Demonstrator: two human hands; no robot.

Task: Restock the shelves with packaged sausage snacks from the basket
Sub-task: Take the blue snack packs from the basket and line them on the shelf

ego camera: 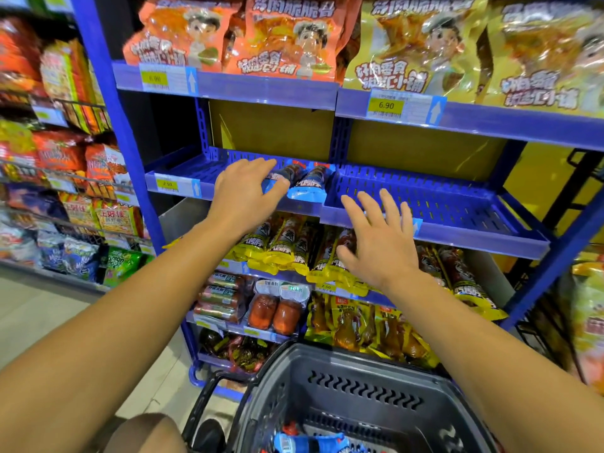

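Blue metal shelving [385, 107] fills the shop aisle ahead, with price tags clipped along the front edges. On the top shelf stand glossy orange bags [287, 34] at the left and yellow bags [418, 44] at the right. Below it, two slotted blue plastic trays sit side by side in front of brown cardboard. On the left tray [192, 173] lie two blue-ended sausage packs [307, 184], shiny film sleeves with dark sausages inside, at the tray's right end. The left hand [245, 191] rests over the left one of these packs, fingers bent down onto it, the pack under the fingertips; whether they truly clasp it cannot be told. The right hand [379, 237] hovers with fingers spread and straight in front of the right tray [457, 204], its grip holding nothing. On the next shelf down lie yellow-ended sausage packs [281, 246] in a row. Near the bottom edge stands a grey plastic basket [366, 387] with slotted walls and a black handle; inside it lie more blue sausage packs [313, 443].
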